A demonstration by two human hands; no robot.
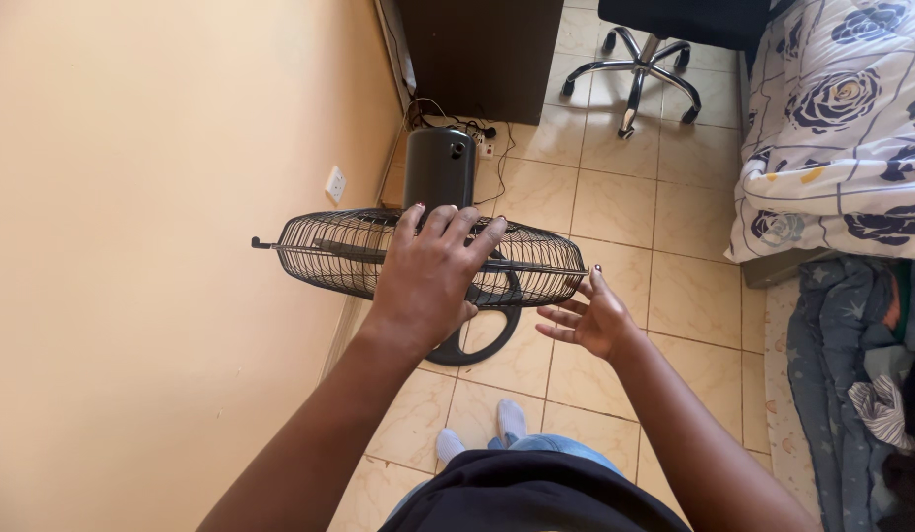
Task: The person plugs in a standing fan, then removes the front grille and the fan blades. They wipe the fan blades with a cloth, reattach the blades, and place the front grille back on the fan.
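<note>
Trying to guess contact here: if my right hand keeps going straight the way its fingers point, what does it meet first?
Most likely the fan's wire cage: the right hand is open, fingertips aimed up toward the cage's right rim, close by. Depth is unclear, so it might pass in front.

black wire metal fan grille (329,251), smooth matt plastic motor housing (439,167), glossy beige floor tiles (615,207), floral cloth bedspread (842,118)

Left hand (430,276) flat on top of the fan grille (320,254), fingers spread. Right hand (588,317) open just beside the grille's right rim, apart I think. Fan base (487,340) on tiled floor (615,207) by wall (162,246).
</note>
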